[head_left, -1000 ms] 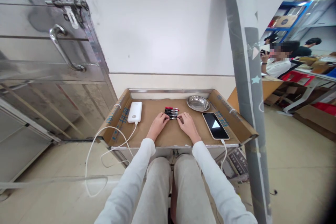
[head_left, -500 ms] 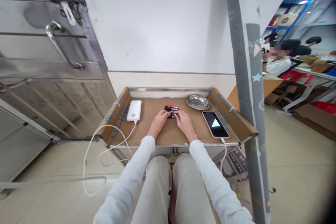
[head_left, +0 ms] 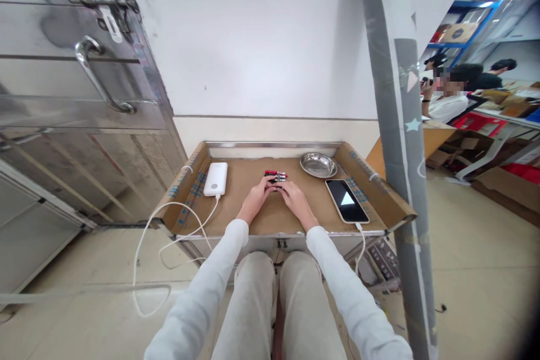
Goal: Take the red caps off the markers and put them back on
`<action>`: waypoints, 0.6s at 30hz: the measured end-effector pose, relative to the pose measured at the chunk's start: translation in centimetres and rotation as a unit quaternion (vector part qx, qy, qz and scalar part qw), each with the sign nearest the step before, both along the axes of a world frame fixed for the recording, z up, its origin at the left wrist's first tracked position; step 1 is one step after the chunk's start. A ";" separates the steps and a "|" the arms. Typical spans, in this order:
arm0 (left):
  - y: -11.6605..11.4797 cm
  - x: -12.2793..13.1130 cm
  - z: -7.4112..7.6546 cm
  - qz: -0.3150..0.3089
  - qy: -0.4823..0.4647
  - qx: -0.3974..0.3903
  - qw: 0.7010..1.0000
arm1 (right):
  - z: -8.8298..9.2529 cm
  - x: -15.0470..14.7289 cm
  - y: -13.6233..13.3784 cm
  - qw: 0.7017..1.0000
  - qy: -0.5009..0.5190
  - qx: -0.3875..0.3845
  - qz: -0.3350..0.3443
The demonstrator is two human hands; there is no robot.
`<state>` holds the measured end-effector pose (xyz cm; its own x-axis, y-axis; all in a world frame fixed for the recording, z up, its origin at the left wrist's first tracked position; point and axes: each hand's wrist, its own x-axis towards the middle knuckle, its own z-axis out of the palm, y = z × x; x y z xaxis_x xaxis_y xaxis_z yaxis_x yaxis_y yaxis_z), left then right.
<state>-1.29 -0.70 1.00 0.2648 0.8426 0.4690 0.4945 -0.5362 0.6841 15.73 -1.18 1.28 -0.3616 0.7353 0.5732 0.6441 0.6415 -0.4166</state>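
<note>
- Both hands are bunched right in the middle of the surface (head_left: pixel 236 202), over that little row of markers (head_left: pixel 275 176) (black bodies, red caps, lying side by side).
- Compared with a second ago the hands have slid in toward each other. Back then they sat at either end of the row with the whole set showing between them; now the fingertips nearly meet, and only the far couple of markers peek out above them.
- Left hand (head_left: pixel 254 201): fingers curled and drawn together at the near end of the row. Looks like they're closing on a marker, but the contact itself is hidden, so can't say for sure.
- Right hand (head_left: pixel 295 200): same deal, fingers bent inward and touching or almost touching the left ones. Can't tell if it really has a marker pinched.
- My read: this went from lining up the row to gathering or picking one out of it. The markers haven't left the surface as far as I can see.
- Around them: white power bank (head_left: pixel 215 179) to the left with its cable trailing off the edge, steel dish (head_left: pixel 318 165) at the back right, phone (head_left: pixel 347 201) just right of the right hand. None of that has moved.
- Other people sit well off to the right in the background, nowhere near this.
</note>
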 end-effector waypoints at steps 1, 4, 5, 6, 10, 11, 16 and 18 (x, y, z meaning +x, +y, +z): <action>0.0 0.0 0.0 0.003 0.001 0.002 1.000 | 0.0 0.0 0.0 1.000 -0.007 0.007 -0.008; 0.3 0.1 0.1 0.023 0.040 0.037 0.998 | 0.0 0.3 0.1 0.997 -0.004 0.025 -0.067; 0.4 0.2 0.1 0.028 0.066 0.053 0.996 | 0.0 0.5 0.1 0.995 0.005 0.029 -0.092; 0.5 0.2 0.0 0.029 0.097 0.066 0.993 | 0.0 0.6 0.1 0.993 0.015 0.032 -0.116; 0.9 0.3 0.0 0.010 0.183 0.080 0.980 | -0.2 1.0 0.2 0.982 0.037 0.037 -0.181; 0.9 0.4 0.0 0.005 0.195 0.078 0.978 | -0.2 1.0 0.2 0.980 0.037 0.037 -0.189; 0.8 0.5 0.4 0.029 0.211 0.094 0.973 | -0.4 1.0 0.2 0.975 0.018 0.039 -0.218; 0.6 0.6 0.6 0.069 0.210 0.110 0.969 | -0.2 0.8 0.0 0.977 -0.001 0.043 -0.210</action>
<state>-0.70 -0.06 1.63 0.3630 0.7755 0.5166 0.7819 -0.5551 0.2839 16.56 -1.16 1.08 -0.0401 0.7688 0.6383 0.8585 0.3534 -0.3717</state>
